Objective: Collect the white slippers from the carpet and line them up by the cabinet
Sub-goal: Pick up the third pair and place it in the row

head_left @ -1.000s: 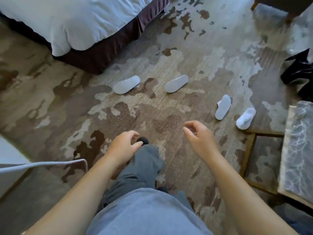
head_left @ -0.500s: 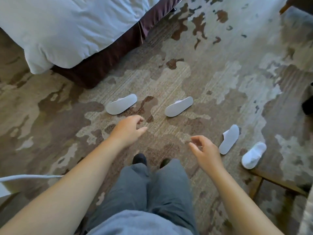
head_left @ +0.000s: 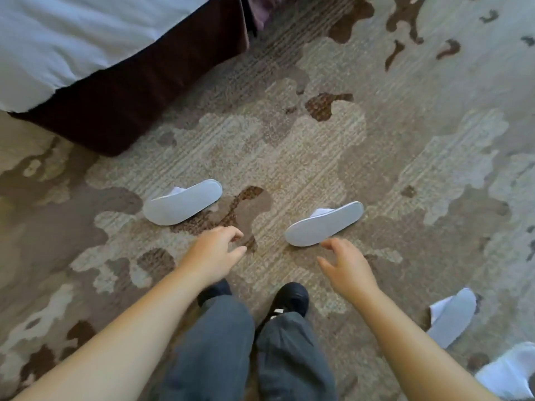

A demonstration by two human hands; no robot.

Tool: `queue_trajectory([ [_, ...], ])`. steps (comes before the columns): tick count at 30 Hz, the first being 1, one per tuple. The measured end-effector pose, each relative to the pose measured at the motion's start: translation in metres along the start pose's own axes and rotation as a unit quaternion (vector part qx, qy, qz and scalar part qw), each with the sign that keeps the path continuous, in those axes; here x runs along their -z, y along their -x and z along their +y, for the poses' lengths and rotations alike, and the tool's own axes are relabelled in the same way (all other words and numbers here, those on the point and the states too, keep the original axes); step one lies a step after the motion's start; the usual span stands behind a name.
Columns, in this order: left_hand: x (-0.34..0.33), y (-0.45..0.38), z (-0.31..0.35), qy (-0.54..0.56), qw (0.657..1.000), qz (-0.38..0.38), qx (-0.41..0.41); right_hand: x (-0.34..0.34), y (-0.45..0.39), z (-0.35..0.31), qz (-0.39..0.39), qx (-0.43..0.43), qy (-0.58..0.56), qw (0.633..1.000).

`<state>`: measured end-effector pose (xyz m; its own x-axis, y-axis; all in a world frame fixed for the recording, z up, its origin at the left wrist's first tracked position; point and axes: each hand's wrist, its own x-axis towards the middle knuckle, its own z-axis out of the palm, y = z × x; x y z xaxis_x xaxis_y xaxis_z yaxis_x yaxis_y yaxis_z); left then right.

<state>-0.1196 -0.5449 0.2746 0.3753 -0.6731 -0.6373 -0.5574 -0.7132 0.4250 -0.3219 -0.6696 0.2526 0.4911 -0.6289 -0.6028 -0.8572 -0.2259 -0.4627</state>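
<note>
Left hand (head_left: 212,253) & right hand (head_left: 346,266): fingers loose, slightly curled, holding nothing. Sole-up left slipper (head_left: 182,202) and middle slipper (head_left: 324,224) lie on carpet (head_left: 289,154) just ahead, nothing between. Two more slippers (head_left: 451,316) at right edge. Bed (head_left: 86,39) top left. Vs 0.5 s ago: hands nearer the slippers.

4 white slippers (head_left: 183,202), 2 hands (head_left: 215,251), 1 bed (head_left: 86,39)

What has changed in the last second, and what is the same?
Both hands have reached forward: the left hand toward the left slipper, the right hand almost to the middle slipper. Nothing is gripped. All four slippers remain on the carpet.
</note>
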Motion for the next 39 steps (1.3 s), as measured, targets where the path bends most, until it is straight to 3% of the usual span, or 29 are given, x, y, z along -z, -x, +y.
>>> queue_trajectory([
  [10,-0.135,-0.223,-0.121,0.016,1.0,-0.024,-0.01,-0.157,-0.23,0.105,-0.002,0.037,0.146,0.989],
  [13,-0.167,-0.267,-0.149,0.032,0.999,-0.002,-0.012,-0.185,-0.263,0.138,0.007,0.022,0.152,0.988],
  [17,-0.197,-0.297,-0.165,0.064,0.997,0.007,-0.032,-0.195,-0.278,0.157,0.018,0.063,0.208,0.976],
  [21,-0.194,-0.3,-0.168,0.079,0.995,0.028,-0.053,-0.18,-0.281,0.134,0.076,0.124,0.126,0.981],
  [25,-0.164,-0.294,-0.176,0.093,0.988,0.112,-0.052,-0.171,-0.288,0.076,0.141,0.188,0.013,0.972],
  [30,-0.115,-0.3,-0.226,0.026,0.973,0.231,-0.008,-0.188,-0.313,0.007,0.097,0.21,-0.049,0.972],
  [35,-0.095,-0.312,-0.286,-0.105,0.967,0.202,0.113,-0.214,-0.325,-0.017,0.068,0.202,-0.039,0.976],
  [39,-0.106,-0.312,-0.298,-0.137,0.96,0.212,0.118,-0.224,-0.322,-0.016,0.073,0.205,-0.026,0.976],
])
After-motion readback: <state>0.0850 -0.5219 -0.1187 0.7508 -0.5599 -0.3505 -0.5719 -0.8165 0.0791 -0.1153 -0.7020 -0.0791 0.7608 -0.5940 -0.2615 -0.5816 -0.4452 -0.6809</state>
